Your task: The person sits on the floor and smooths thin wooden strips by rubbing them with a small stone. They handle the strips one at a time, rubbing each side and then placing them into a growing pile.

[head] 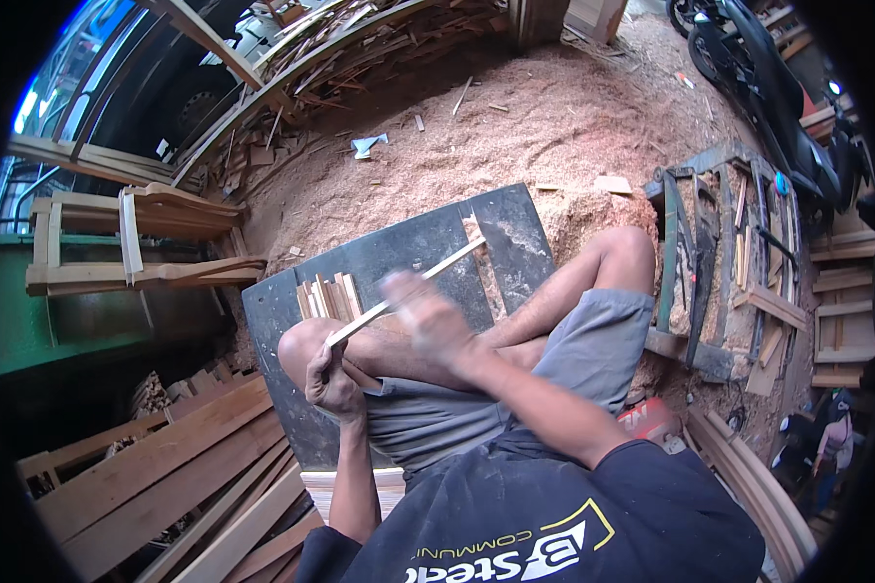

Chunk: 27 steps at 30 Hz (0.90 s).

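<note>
My left hand point(333, 382) pinches the near end of a thin, pale wooden strip point(445, 264) between thumb and fingers, beside my bent knee. From there the strip slants up and to the right, its far end over a dark board point(401, 251) on which I sit cross-legged. My right hand point(432, 315) is motion-blurred at the middle of the strip, so its grip and anything under its fingers cannot be made out. A bundle of several short wooden sticks point(328, 296) lies on the board beyond my knee.
Sawdust point(510, 124) covers the floor ahead. Long planks point(168, 466) lie at lower left, near shaped wooden frame parts point(146, 273). To the right stands a worn slatted frame point(671, 262) bearing wood offcuts; a motorcycle point(765, 87) is behind it. A red tool point(645, 420) sits by my right hip.
</note>
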Tool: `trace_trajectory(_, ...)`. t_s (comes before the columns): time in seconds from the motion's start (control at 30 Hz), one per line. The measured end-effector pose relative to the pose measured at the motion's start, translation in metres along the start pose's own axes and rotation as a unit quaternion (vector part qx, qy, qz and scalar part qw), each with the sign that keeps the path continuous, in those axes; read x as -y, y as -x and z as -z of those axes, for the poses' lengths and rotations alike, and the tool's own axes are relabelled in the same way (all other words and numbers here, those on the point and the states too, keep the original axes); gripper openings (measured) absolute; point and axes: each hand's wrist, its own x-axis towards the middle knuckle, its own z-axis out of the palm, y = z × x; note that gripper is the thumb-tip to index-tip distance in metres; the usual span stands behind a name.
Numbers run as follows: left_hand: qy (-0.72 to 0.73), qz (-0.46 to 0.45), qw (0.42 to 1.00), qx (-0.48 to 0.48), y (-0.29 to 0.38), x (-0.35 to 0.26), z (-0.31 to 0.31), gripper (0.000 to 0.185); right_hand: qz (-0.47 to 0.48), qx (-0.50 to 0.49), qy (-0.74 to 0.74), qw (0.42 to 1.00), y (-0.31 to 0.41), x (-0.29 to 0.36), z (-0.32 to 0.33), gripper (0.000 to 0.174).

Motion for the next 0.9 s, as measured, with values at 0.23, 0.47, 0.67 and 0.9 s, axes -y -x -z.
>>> trace_trajectory(0.23, -0.014, -0.039, 0.999, -0.01, -0.004, -0.004, -0.011, 0.012, -0.197, 0.117, 0.209, 0.951, 0.004, -0.092, 0.006, 0.057)
trace_trajectory(0.47, -0.074, -0.057, 0.994, 0.061, -0.001, -0.01, -0.004, 0.017, 0.064, -0.086, -0.085, 0.991, -0.009, 0.092, -0.009, 0.049)
trace_trajectory(0.67, -0.012, -0.039, 0.999, -0.004, 0.001, -0.002, -0.008, 0.01, -0.087, -0.06, 0.129, 0.986, 0.012, -0.086, 0.016, 0.044)
trace_trajectory(0.9, 0.059, -0.049, 0.997, -0.021, -0.003, -0.003, -0.018, 0.012, 0.03, -0.103, 0.04, 0.993, -0.005, 0.034, 0.009, 0.038)
